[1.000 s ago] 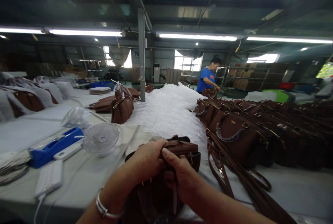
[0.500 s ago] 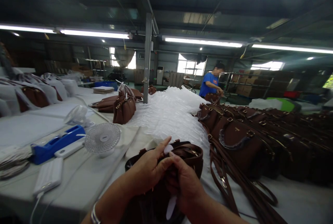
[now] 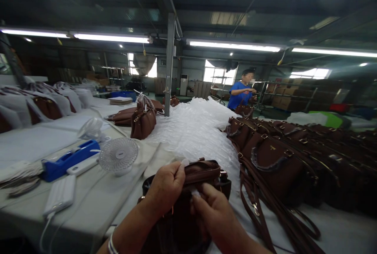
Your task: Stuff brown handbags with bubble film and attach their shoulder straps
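A dark brown handbag stands upright in front of me, with a rolled brown strap or flap across its top. My left hand is closed at the bag's upper edge, its thumb against bent fingers. A bit of white material shows just past those fingertips; whether it is gripped is unclear. On the right side of the opening, my right hand pinches a small whitish piece between thumb and fingers. Its other fingers are partly hidden against the dark bag.
Brown handbags with long straps fill the right side. White wrapping sheets lie ahead. To the left are a small fan, a blue tape dispenser and a white power bank. A person in blue stands beyond.
My hands, joined over the bag before, have moved apart. The left has folded its pointing finger in, and the right has shifted slightly right. The rolled brown part now shows more between them.
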The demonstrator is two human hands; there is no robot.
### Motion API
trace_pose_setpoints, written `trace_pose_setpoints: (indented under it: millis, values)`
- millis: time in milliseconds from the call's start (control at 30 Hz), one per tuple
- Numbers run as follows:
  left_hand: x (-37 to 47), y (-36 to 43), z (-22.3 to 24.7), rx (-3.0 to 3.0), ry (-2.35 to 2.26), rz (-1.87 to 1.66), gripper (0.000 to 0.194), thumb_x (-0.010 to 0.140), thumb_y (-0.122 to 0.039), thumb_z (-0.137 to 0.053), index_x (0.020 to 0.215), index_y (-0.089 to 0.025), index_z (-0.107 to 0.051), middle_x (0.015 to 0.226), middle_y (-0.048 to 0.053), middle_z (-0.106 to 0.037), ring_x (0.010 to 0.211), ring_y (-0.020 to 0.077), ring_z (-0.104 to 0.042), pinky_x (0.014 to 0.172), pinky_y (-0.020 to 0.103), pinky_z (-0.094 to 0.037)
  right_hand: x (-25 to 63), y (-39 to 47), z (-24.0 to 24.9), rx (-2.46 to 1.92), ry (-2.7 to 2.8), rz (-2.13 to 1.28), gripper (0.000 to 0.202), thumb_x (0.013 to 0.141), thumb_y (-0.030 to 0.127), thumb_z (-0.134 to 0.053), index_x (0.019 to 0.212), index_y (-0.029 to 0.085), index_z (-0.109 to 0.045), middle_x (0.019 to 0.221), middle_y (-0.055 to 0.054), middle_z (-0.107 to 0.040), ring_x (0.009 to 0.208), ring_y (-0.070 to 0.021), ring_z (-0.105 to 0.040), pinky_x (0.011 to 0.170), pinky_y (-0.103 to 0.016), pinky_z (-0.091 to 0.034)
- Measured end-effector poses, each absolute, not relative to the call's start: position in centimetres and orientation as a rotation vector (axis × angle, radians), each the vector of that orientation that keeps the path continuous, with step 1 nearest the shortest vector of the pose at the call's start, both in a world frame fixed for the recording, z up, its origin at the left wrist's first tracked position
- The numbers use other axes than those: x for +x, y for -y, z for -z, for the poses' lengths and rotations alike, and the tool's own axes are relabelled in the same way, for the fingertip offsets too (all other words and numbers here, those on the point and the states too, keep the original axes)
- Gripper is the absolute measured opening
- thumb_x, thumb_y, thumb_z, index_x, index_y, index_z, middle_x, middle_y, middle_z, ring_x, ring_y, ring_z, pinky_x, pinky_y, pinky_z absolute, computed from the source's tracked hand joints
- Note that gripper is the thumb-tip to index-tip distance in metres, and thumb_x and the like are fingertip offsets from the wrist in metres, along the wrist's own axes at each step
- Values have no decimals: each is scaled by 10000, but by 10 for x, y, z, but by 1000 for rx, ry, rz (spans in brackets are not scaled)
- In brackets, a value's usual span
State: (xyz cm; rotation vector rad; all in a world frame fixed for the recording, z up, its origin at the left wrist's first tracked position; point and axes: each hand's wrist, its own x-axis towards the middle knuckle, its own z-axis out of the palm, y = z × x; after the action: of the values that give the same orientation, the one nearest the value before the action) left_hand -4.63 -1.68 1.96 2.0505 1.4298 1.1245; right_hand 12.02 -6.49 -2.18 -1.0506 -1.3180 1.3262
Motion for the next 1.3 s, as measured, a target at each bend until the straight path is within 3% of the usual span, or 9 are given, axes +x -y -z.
trace_pose_setpoints:
  millis: [67,133,300,467,633,900,1033,1167,1300]
  values:
    - [-45,15,-18,2070,-1460,-1135,402,1014,-406,-353,680,-216,-473,629,-22,-521,624,152,-467,623,299,-317,133,73,26,-1090,1588,-892,294,903,353,-699,1156,203,-699,833,-68,-736,714,-214,-688,693,-322,-571]
    - [-44,14,-17,2098,-1497,-1127,395,1008,-404,-359,673,-219,-456,621,-22,-513,614,152,-462,622,301,-310,141,79,23,-1013,1780,-635,354,888,192,-665,1238,237,-700,1050,-100,-765,953,-262,-722,901,-355,-564]
    - [-42,17,-14,2164,-1517,-1085,354,995,-369,-351,681,-227,-431,619,-13,-521,593,155,-485,608,299,-307,148,76,-4,-781,2096,-631,753,735,-16,-552,1429,273,-586,1361,-82,-659,1240,-267,-630,1084,-364,-480]
    - [-42,23,-11,2263,-1485,-1077,326,1005,-343,-331,709,-235,-414,644,-4,-538,609,170,-500,619,313,-305,149,53,-27,-798,2078,-579,354,929,92,-540,1126,268,-776,926,-35,-746,875,-190,-687,851,-303,-517]
    - [-41,26,-11,2361,-1441,-1067,321,1017,-337,-334,731,-236,-440,669,9,-581,613,177,-525,608,321,-308,140,35,-42,-970,1782,-774,214,938,278,-620,799,213,-769,799,-24,-640,709,-158,-578,658,-273,-459]
    - [-44,28,-9,2427,-1344,-1117,289,1018,-280,-346,794,-228,-520,745,27,-647,669,185,-572,635,336,-328,129,18,-47,-1124,1743,-827,141,827,240,-659,758,207,-777,742,-4,-715,715,-171,-613,655,-267,-446]
    - [-45,27,-10,2314,-1329,-1091,293,1012,-310,-367,775,-227,-517,748,23,-641,677,178,-560,648,323,-352,126,17,-41,-1068,1619,-904,194,836,324,-671,729,195,-769,616,6,-616,554,-130,-501,528,-253,-378]
    - [-45,22,-11,2247,-1383,-1085,310,1005,-329,-348,760,-224,-505,718,28,-611,659,183,-539,631,325,-352,127,16,-35,-1023,1530,-1023,282,860,380,-661,985,180,-815,615,12,-583,530,-118,-438,491,-247,-345]
    - [-44,18,-10,2233,-1383,-1093,309,1006,-338,-339,798,-216,-531,737,38,-615,685,192,-557,658,329,-382,127,18,-38,-1060,1550,-1073,441,792,266,-703,1217,157,-745,621,41,-568,547,-107,-472,501,-224,-377]
